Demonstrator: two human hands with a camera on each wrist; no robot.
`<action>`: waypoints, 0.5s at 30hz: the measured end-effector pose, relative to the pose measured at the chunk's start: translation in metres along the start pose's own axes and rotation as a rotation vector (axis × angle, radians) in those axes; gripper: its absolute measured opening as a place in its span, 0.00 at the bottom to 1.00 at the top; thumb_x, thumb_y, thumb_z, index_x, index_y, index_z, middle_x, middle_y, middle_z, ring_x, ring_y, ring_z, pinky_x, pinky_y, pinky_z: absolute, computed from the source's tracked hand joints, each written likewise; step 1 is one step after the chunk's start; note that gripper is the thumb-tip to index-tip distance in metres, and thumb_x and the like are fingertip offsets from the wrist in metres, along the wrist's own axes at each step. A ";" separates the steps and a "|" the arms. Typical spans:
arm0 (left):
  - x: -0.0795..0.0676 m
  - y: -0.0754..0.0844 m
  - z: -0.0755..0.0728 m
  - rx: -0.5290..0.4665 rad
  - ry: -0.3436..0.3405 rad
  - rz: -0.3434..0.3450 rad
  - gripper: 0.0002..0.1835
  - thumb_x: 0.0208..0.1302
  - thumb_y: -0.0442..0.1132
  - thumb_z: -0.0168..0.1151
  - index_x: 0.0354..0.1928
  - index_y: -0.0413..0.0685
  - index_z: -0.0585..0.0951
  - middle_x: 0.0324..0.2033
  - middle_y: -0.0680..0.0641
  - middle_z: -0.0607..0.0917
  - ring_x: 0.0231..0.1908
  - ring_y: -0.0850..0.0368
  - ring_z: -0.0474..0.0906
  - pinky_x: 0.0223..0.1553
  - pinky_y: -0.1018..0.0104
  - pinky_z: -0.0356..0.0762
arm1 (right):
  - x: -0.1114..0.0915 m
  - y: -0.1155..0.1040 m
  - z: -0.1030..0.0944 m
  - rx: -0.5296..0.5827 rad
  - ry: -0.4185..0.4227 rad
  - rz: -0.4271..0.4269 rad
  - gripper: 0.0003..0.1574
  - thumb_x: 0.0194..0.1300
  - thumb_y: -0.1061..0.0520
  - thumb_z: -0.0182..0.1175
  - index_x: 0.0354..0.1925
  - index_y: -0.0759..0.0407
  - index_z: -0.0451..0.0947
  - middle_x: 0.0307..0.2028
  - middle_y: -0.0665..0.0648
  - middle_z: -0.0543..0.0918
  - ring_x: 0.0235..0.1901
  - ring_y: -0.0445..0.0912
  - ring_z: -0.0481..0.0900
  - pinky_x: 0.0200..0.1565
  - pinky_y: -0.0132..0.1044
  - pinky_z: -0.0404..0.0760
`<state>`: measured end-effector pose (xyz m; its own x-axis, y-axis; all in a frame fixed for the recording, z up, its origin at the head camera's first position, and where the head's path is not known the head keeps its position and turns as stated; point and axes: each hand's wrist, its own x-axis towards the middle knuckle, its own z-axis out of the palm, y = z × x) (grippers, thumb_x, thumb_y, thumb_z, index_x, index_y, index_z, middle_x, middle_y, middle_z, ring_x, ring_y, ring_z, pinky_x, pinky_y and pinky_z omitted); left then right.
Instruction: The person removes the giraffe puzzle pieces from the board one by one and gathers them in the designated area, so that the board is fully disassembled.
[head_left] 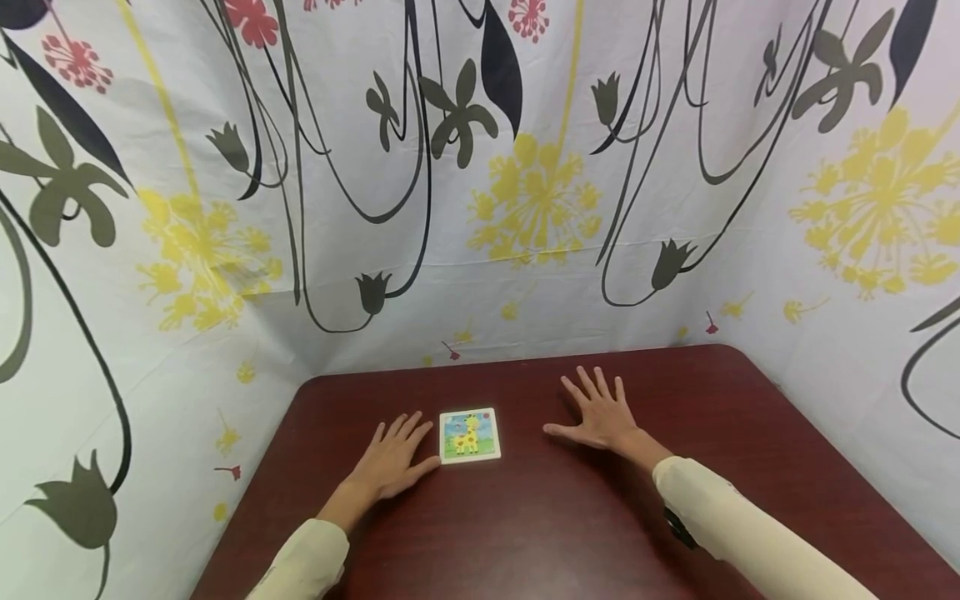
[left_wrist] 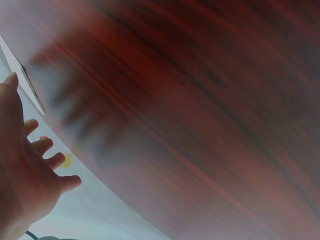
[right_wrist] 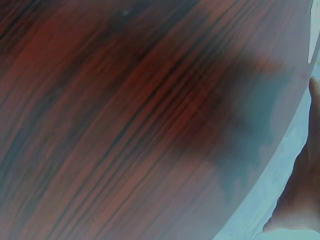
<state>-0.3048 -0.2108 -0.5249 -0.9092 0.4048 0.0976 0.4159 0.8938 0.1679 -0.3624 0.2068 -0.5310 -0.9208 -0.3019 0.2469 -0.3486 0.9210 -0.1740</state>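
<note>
A square giraffe picture puzzle [head_left: 470, 436] with a pale border lies flat on the dark red table, a yellow giraffe on a blue and green ground. My left hand [head_left: 395, 457] is spread just left of it, its thumb tip right at the puzzle's lower left corner. To the right, apart from the puzzle, my right hand [head_left: 597, 414] has its fingers straight and fanned out, holding nothing. In the left wrist view the puzzle's pale edge [left_wrist: 22, 75] shows beyond the thumb. Only part of the right hand [right_wrist: 299, 185] enters the right wrist view.
The glossy table [head_left: 510, 533] has rounded far corners. White cloth [head_left: 465, 317] printed with flowers hangs close behind its far edge and along both sides. A dark band [head_left: 679, 528] shows under the right sleeve [head_left: 742, 525].
</note>
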 end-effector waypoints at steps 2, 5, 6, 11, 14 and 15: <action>0.002 0.003 0.001 -0.011 -0.012 0.003 0.41 0.74 0.68 0.52 0.78 0.51 0.67 0.78 0.42 0.62 0.77 0.37 0.56 0.73 0.32 0.49 | 0.001 -0.002 0.002 0.000 -0.011 -0.003 0.71 0.55 0.12 0.57 0.81 0.52 0.58 0.80 0.67 0.52 0.79 0.69 0.44 0.71 0.73 0.38; 0.004 0.005 0.003 -0.013 -0.034 0.003 0.41 0.74 0.69 0.51 0.78 0.52 0.66 0.79 0.43 0.61 0.78 0.38 0.55 0.73 0.32 0.50 | 0.001 -0.009 0.000 0.013 -0.017 -0.009 0.69 0.55 0.14 0.59 0.80 0.53 0.59 0.80 0.68 0.53 0.79 0.70 0.45 0.71 0.74 0.40; 0.005 0.006 0.004 -0.014 -0.037 0.005 0.41 0.74 0.69 0.51 0.78 0.52 0.66 0.79 0.43 0.61 0.78 0.38 0.55 0.73 0.33 0.50 | 0.001 -0.011 -0.001 0.018 -0.016 -0.011 0.69 0.55 0.15 0.60 0.80 0.53 0.60 0.80 0.68 0.54 0.79 0.70 0.45 0.71 0.74 0.40; 0.010 0.010 0.006 -0.022 -0.035 0.014 0.41 0.74 0.70 0.50 0.78 0.54 0.66 0.79 0.44 0.61 0.78 0.38 0.55 0.73 0.33 0.49 | 0.000 -0.021 -0.006 0.015 -0.030 -0.013 0.67 0.57 0.19 0.62 0.80 0.53 0.59 0.80 0.69 0.54 0.78 0.71 0.47 0.71 0.74 0.42; 0.012 0.013 0.006 -0.035 -0.034 0.024 0.40 0.74 0.69 0.52 0.78 0.55 0.68 0.79 0.43 0.62 0.78 0.38 0.56 0.73 0.32 0.50 | 0.001 -0.025 -0.007 0.012 -0.050 -0.011 0.66 0.58 0.19 0.61 0.81 0.53 0.58 0.80 0.68 0.54 0.79 0.70 0.46 0.71 0.74 0.42; 0.012 0.014 0.006 -0.039 -0.037 0.029 0.39 0.74 0.69 0.52 0.77 0.55 0.68 0.78 0.43 0.62 0.78 0.38 0.56 0.73 0.32 0.50 | 0.001 -0.026 -0.007 0.011 -0.055 -0.012 0.66 0.58 0.19 0.61 0.81 0.53 0.58 0.80 0.68 0.54 0.79 0.70 0.46 0.71 0.74 0.42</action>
<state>-0.3105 -0.1920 -0.5274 -0.8967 0.4374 0.0671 0.4415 0.8739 0.2034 -0.3530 0.1838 -0.5192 -0.9246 -0.3264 0.1964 -0.3615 0.9144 -0.1822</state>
